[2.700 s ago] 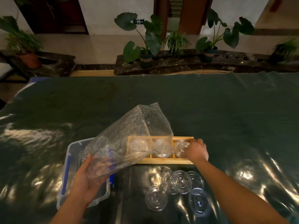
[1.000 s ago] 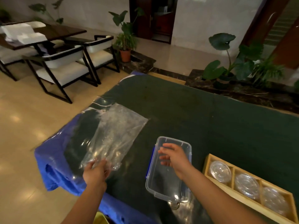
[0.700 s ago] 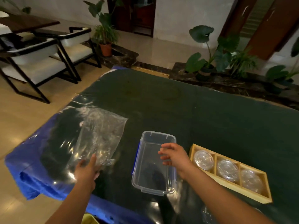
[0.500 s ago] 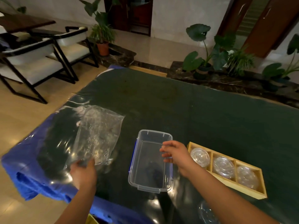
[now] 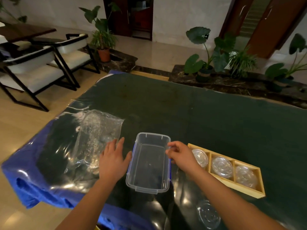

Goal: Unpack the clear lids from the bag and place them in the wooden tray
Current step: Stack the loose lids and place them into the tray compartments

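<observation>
Lying loose on the bench nearest the right hand [image 5: 180,154], lid [image 5: 208,215] behind both empty, slack grips.

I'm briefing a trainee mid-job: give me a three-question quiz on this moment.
1. True or false: the bag lies flat on the table.
2. How many tray compartments hold lids? A) one B) two C) three
3. What is the right hand touching?

Key: 1 true. 2 C. 3 the box, at its right rim; the left hand is open beside the box, over the bag's edge.
</observation>
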### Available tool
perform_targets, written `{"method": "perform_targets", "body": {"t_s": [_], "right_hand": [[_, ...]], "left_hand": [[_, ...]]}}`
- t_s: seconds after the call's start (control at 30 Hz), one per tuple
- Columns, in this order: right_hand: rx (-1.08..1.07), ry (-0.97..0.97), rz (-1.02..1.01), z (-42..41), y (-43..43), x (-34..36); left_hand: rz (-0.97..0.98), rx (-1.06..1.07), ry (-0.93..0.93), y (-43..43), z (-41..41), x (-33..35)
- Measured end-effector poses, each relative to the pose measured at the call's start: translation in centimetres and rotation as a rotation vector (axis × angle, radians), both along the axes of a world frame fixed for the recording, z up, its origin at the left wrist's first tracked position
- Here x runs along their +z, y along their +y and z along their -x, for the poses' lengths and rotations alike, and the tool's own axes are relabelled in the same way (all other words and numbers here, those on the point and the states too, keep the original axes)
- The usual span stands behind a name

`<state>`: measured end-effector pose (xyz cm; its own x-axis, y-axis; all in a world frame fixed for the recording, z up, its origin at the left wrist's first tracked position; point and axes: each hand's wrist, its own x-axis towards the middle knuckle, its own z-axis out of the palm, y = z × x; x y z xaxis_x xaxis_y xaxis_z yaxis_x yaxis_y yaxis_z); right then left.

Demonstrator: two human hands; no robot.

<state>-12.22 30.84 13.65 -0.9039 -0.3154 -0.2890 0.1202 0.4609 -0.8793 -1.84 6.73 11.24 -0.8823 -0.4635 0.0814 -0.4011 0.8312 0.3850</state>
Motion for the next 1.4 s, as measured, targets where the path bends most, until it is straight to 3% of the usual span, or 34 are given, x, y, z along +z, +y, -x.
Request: {"method": "perform_targets", "body": {"t_s": [0.2, 0.4, 0.67, 1.0, 1.13, 1.27, 1.4], "right_hand": [[0.036, 0.24, -0.203, -1.1, 4.8, 1.2], [-0.076, 0.304, -0.281, -2.5, 10.7, 2.2], [-0.297, 0.214, -0.234, -5.5, 19.3, 0.4], [-0.466, -0.007, -0.389, -11.0, 28.5, -4.5], [-0.552, -0.098, -0.491, -13.1, 32.0, -6.4], [-0.602, -0.149, -0.544, -15.0, 34.5, -8.1], [-0.563, -0.184, -0.59, -15.9, 35.7, -9.2]], "left_hand": [[0.067, -0.182, -0.032, 4.6, 1.0, 0.3], [-0.101, -0.308, 0.025, 10.8, 1.8, 0.9], [-0.206, -0.535, -0.036, 18.4, 1.6, -0.6], [-0.251, -0.679, -0.35, 26.2, 0.3, -6.2], [-0.195, -0.687, -0.476, 28.6, 0.3, -7.6], [0.015, -0.701, -0.556, 30.1, 0.6, -8.3], [-0.007, -0.651, -0.549, 31.1, 0.8, -8.9]]}}
